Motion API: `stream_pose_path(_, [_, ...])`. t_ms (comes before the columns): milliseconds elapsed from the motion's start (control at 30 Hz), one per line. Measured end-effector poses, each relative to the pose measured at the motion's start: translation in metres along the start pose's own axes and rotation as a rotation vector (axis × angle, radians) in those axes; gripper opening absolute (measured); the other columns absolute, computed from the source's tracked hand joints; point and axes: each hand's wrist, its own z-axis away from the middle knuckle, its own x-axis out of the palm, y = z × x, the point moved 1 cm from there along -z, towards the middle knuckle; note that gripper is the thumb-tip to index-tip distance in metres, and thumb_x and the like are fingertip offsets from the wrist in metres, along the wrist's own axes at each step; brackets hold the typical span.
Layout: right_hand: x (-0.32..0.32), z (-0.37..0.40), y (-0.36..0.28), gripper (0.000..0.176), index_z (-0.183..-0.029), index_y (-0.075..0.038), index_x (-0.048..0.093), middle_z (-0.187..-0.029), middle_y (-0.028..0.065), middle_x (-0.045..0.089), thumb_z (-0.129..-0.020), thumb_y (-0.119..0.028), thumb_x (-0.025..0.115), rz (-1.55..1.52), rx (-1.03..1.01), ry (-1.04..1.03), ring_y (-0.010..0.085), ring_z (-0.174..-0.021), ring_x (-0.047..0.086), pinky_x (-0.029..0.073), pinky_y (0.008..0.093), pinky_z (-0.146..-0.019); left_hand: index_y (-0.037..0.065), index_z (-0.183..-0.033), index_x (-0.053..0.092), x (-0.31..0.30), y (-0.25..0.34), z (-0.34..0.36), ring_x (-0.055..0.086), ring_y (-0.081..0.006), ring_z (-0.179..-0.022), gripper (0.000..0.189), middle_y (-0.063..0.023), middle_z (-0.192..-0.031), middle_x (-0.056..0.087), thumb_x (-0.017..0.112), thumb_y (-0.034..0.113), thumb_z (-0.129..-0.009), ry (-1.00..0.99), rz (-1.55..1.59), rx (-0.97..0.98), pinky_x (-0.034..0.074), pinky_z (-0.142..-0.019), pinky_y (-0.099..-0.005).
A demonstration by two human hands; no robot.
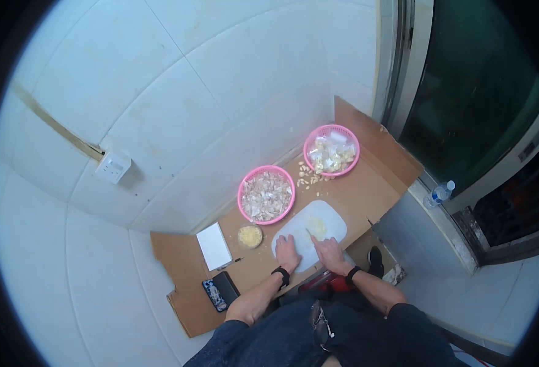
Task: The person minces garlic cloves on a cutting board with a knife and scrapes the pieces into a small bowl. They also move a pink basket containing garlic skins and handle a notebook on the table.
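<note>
My left hand (287,251) rests flat on the near left part of a white cutting board (329,215) that lies on cardboard. My right hand (329,251) is at the board's near edge, gripping what looks like a knife (310,235) that points toward a small pile of pale chopped pieces (318,227). Both wrists wear black bands.
Two pink baskets stand behind the board: one (266,194) with papery peels, one (331,150) with bagged pieces. Loose cloves (307,176) lie between them. A small bowl (250,236), a white notepad (214,246) with a pen, and a phone (220,290) lie to the left. A water bottle (439,194) stands right.
</note>
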Motion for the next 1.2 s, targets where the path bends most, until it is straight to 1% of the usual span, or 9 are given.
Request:
stream_pose_path(133, [-0.002,0.004,-0.006,0.050,-0.151,-0.004,0.062,-0.084,0.0109,0.074,-0.101,-0.009,0.066,0.007,-0.037,0.010,0.0282,-0.084,0.072,0.050,0.0480,-0.087,0.000,-0.127,0.059,-0.006,0.008,0.001,0.055,-0.0449,-0.125,0.082,-0.0254,-0.130,0.057,0.104,0.017,-0.061,-0.064,0.008,-0.030,0.053,-0.105,-0.0512])
stream_pose_path(400, [-0.003,0.006,-0.012,0.055,-0.153,-0.003,0.060,-0.083,0.0105,0.073,-0.099,-0.010,0.068,0.005,-0.051,-0.017,0.0291,-0.082,0.071,0.050,0.0467,-0.086,0.003,-0.126,0.060,-0.005,0.009,0.001,0.056,-0.0433,-0.123,0.081,-0.0232,-0.128,0.056,0.103,0.015,-0.058,0.008,0.035,0.008,0.052,-0.103,-0.0518])
stream_pose_path(467, [0.000,0.008,-0.011,0.056,-0.154,-0.003,0.059,-0.083,0.0105,0.073,-0.098,-0.010,0.068,-0.011,-0.067,-0.027,0.0292,-0.082,0.072,0.050,0.0466,-0.086,0.001,-0.132,0.058,-0.007,0.010,0.000,0.055,-0.0442,-0.126,0.087,-0.0251,-0.131,0.056,0.104,0.016,-0.060,-0.068,0.016,-0.044,0.052,-0.105,-0.0513])
stream_pose_path(600, [0.004,0.006,-0.008,0.054,-0.152,-0.002,0.061,-0.083,0.0111,0.073,-0.099,-0.011,0.068,0.048,-0.046,-0.068,0.0292,-0.082,0.071,0.049,0.0459,-0.085,0.003,-0.128,0.060,-0.003,0.004,0.000,0.055,-0.0433,-0.124,0.082,-0.0233,-0.130,0.056,0.102,0.014,-0.058,0.007,0.041,-0.022,0.052,-0.103,-0.0515])
stream_pose_path(767, [-0.001,0.007,-0.011,0.054,-0.152,-0.002,0.062,-0.082,0.0109,0.072,-0.099,-0.011,0.068,0.008,-0.061,-0.010,0.0292,-0.080,0.070,0.049,0.0452,-0.085,0.001,-0.134,0.057,-0.007,0.010,0.000,0.054,-0.0442,-0.127,0.088,-0.0249,-0.131,0.056,0.104,0.017,-0.061,-0.090,0.005,-0.054,0.052,-0.105,-0.0511])
stream_pose_path(833, [0.005,0.011,-0.005,0.053,-0.152,-0.006,0.062,-0.080,0.0130,0.069,-0.101,-0.013,0.069,-0.035,-0.013,-0.011,0.0324,-0.079,0.068,0.049,0.0495,-0.083,0.001,-0.133,0.057,-0.006,0.009,0.003,0.054,-0.0440,-0.127,0.087,-0.0250,-0.131,0.056,0.104,0.017,-0.061,-0.067,0.012,-0.041,0.052,-0.105,-0.0511])
stream_pose_path(1000, [0.007,0.009,-0.007,0.052,-0.152,-0.007,0.064,-0.081,0.0124,0.069,-0.100,-0.012,0.070,-0.016,-0.027,0.005,0.0318,-0.081,0.069,0.049,0.0498,-0.084,0.001,-0.132,0.058,-0.004,0.008,0.003,0.055,-0.0436,-0.126,0.085,-0.0248,-0.132,0.056,0.103,0.016,-0.062,-0.020,0.015,0.001,0.053,-0.104,-0.0513])
stream_pose_path(1100, [0.008,0.011,-0.003,0.052,-0.151,-0.007,0.064,-0.081,0.0116,0.069,-0.100,-0.012,0.070,-0.003,-0.016,0.004,0.0315,-0.082,0.069,0.049,0.0501,-0.084,0.003,-0.126,0.060,-0.005,0.009,0.002,0.055,-0.0441,-0.124,0.082,-0.0236,-0.129,0.056,0.102,0.013,-0.057,-0.018,0.046,-0.036,0.052,-0.104,-0.0520])
stream_pose_path(1200, [0.008,0.012,-0.002,0.053,-0.151,-0.007,0.064,-0.081,0.0109,0.070,-0.099,-0.012,0.071,0.016,-0.010,-0.005,0.0309,-0.081,0.069,0.049,0.0504,-0.084,0.002,-0.130,0.058,-0.009,0.008,0.001,0.055,-0.0437,-0.127,0.083,-0.0240,-0.131,0.056,0.103,0.016,-0.061,-0.061,0.027,-0.046,0.053,-0.104,-0.0519])
